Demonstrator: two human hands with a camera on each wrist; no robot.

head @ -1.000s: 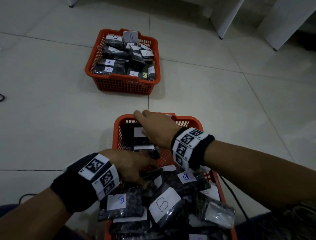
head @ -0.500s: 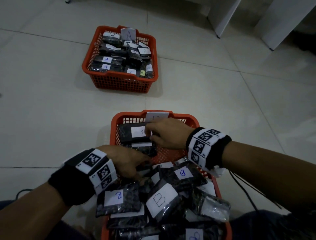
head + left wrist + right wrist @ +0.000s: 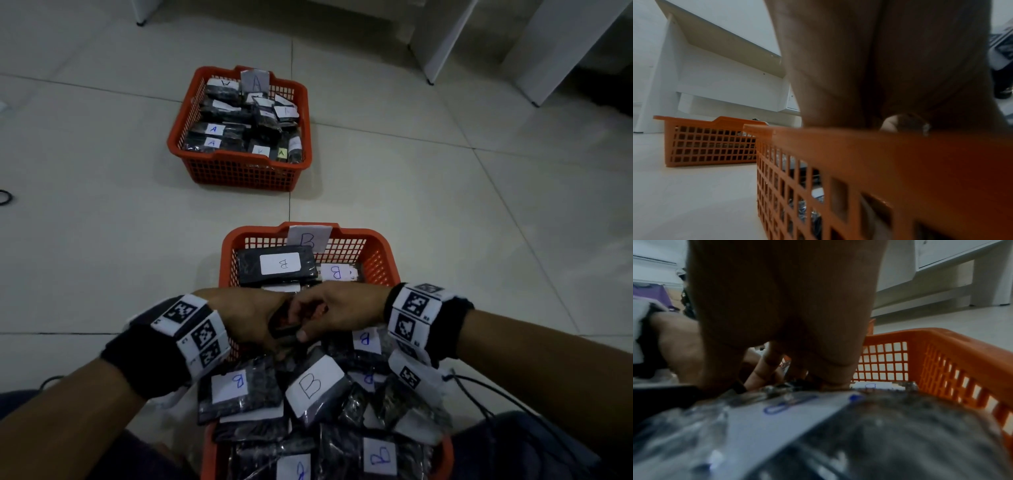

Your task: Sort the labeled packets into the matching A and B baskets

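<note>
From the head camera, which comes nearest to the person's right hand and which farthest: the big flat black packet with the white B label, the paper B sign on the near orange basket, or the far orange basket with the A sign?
From the right hand:
1. Flat black packet with white B label, just beyond the hand.
2. Paper B sign, on the near basket's far rim.
3. Far orange basket with A sign, across the floor.

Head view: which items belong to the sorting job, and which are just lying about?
Job:
A basket
B basket
source basket
dark packet held by left hand and right hand

Lying about:
cable
white furniture legs
</note>
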